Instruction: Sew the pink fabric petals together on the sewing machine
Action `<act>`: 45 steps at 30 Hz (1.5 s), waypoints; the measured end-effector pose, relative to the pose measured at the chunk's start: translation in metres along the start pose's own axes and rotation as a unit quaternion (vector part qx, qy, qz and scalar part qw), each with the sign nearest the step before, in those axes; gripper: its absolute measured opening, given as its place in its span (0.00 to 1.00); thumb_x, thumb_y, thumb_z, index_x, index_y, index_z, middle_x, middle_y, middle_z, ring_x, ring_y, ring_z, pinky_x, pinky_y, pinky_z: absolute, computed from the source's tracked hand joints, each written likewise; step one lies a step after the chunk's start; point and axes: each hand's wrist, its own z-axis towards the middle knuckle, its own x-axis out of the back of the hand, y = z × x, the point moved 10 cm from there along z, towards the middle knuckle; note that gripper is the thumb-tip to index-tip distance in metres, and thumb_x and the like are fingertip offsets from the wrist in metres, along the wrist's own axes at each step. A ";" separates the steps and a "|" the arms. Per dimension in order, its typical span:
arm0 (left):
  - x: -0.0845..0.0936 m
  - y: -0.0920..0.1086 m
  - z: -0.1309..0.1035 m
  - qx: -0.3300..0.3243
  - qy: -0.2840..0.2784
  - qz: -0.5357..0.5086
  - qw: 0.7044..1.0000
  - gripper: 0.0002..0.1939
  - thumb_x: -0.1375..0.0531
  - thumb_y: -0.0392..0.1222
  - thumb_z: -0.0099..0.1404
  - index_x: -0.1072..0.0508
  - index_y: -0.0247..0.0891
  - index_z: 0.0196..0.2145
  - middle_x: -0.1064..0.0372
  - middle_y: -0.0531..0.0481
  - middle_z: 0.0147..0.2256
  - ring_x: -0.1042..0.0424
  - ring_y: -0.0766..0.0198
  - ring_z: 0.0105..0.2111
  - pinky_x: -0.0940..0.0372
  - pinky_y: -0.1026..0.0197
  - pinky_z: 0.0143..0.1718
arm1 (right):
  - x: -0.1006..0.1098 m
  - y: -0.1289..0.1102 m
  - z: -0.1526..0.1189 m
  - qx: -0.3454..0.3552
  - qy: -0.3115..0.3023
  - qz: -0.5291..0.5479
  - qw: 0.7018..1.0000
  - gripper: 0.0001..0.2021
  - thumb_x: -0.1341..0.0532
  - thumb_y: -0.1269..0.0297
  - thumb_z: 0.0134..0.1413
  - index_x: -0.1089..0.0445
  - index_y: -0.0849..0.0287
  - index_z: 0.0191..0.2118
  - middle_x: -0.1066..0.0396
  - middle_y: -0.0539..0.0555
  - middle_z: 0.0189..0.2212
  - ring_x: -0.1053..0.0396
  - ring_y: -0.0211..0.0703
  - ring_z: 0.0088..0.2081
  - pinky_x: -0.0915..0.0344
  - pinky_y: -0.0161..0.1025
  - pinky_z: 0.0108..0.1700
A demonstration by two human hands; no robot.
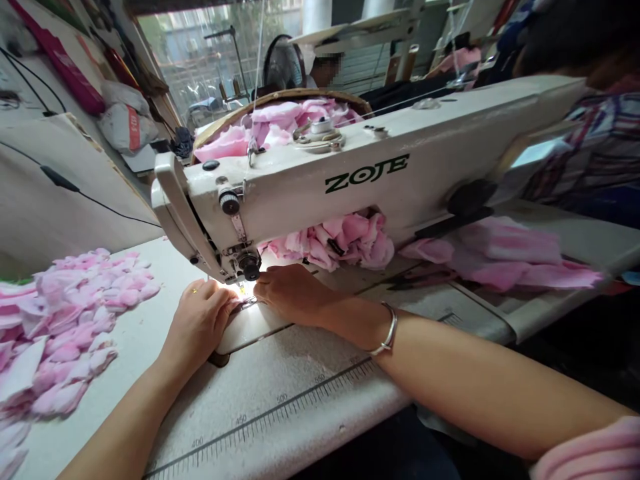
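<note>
Under the lit needle area of a white sewing machine point(295, 200), my two hands come close together from either side. My left hand point(197, 320) is closed, its fingertips pressed together on what looks like a small pink fabric piece point(234, 303) beside the presser foot. My right hand point(293, 293), with a bracelet on its wrist, is curled just right of the needle; its fingertips are partly hidden, and what they hold cannot be made out. Behind it, under the machine arm, lies a bunched heap of pink fabric pieces point(345, 243).
A pile of pink and white pieces point(75, 327) covers the table's left side. Scissors point(420, 277) and more pink fabric point(510, 250) lie to the right. Behind the machine stands a basket point(210, 137) of pink fabric. A person in a plaid sleeve point(590, 147) is at the right.
</note>
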 end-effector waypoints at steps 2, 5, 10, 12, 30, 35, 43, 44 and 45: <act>0.003 0.008 -0.001 -0.031 0.002 0.012 0.999 0.10 0.49 0.39 0.69 0.29 0.38 0.36 0.37 0.50 0.30 0.39 0.61 0.33 0.41 0.51 0.45 | 0.002 -0.001 -0.002 0.002 -0.004 -0.005 1.000 0.07 0.44 0.74 0.58 0.30 0.59 0.33 0.28 0.50 0.33 0.34 0.42 0.35 0.46 0.39 0.28; 0.003 0.018 -0.004 -0.065 -0.012 0.007 0.998 0.10 0.49 0.39 0.70 0.28 0.39 0.38 0.34 0.50 0.33 0.37 0.61 0.36 0.41 0.52 0.46 | 0.002 -0.001 -0.004 0.003 -0.008 -0.011 1.000 0.05 0.42 0.74 0.56 0.30 0.59 0.33 0.29 0.50 0.32 0.33 0.42 0.35 0.47 0.40 0.26; 0.002 0.028 -0.008 -0.070 -0.051 -0.009 0.996 0.12 0.51 0.39 0.71 0.29 0.38 0.42 0.31 0.48 0.41 0.35 0.59 0.40 0.40 0.52 0.46 | -0.001 -0.002 -0.006 0.004 -0.020 -0.016 1.000 0.05 0.40 0.75 0.53 0.31 0.59 0.33 0.30 0.50 0.29 0.33 0.43 0.33 0.48 0.41 0.25; 0.003 0.031 -0.010 -0.066 -0.053 -0.008 0.996 0.12 0.51 0.39 0.71 0.30 0.38 0.45 0.30 0.49 0.43 0.35 0.59 0.42 0.40 0.51 0.47 | -0.002 -0.001 -0.006 0.002 -0.025 -0.018 1.000 0.05 0.41 0.76 0.52 0.31 0.58 0.32 0.31 0.50 0.27 0.34 0.44 0.31 0.50 0.41 0.24; -0.014 0.028 -0.017 -0.020 -0.137 0.031 0.990 0.18 0.46 0.32 0.65 0.34 0.35 0.53 0.32 0.46 0.47 0.36 0.52 0.46 0.39 0.49 0.48 | -0.003 0.010 -0.005 -0.067 -0.043 -0.001 0.997 0.06 0.44 0.70 0.59 0.31 0.58 0.32 0.30 0.53 0.28 0.34 0.42 0.30 0.54 0.40 0.25; -0.015 0.029 -0.019 -0.016 -0.133 0.023 0.991 0.21 0.48 0.30 0.65 0.37 0.36 0.55 0.34 0.45 0.52 0.37 0.52 0.50 0.40 0.48 0.50 | -0.002 0.026 -0.008 -0.122 -0.033 0.076 0.989 0.08 0.44 0.63 0.61 0.28 0.56 0.36 0.28 0.51 0.36 0.32 0.41 0.36 0.47 0.37 0.31; -0.016 0.032 -0.017 -0.002 -0.162 0.044 0.986 0.17 0.48 0.31 0.65 0.34 0.35 0.51 0.33 0.42 0.48 0.34 0.52 0.45 0.37 0.48 0.46 | -0.005 0.005 0.000 -0.080 -0.074 -0.020 0.994 0.07 0.44 0.74 0.56 0.30 0.58 0.33 0.31 0.55 0.29 0.35 0.41 0.30 0.54 0.37 0.24; -0.017 0.033 -0.016 -0.001 -0.172 0.047 0.984 0.15 0.48 0.32 0.65 0.33 0.34 0.49 0.33 0.42 0.47 0.34 0.52 0.44 0.37 0.48 0.46 | -0.007 0.003 0.001 -0.078 -0.075 -0.029 0.994 0.08 0.44 0.76 0.55 0.30 0.59 0.33 0.31 0.55 0.28 0.35 0.42 0.30 0.54 0.37 0.24; -0.018 0.033 -0.016 -0.003 -0.179 0.050 0.983 0.14 0.48 0.32 0.65 0.32 0.34 0.48 0.32 0.42 0.46 0.34 0.52 0.44 0.37 0.47 0.46 | -0.008 0.001 0.002 -0.077 -0.075 -0.035 0.994 0.09 0.45 0.78 0.54 0.31 0.59 0.33 0.31 0.55 0.29 0.35 0.42 0.30 0.54 0.37 0.23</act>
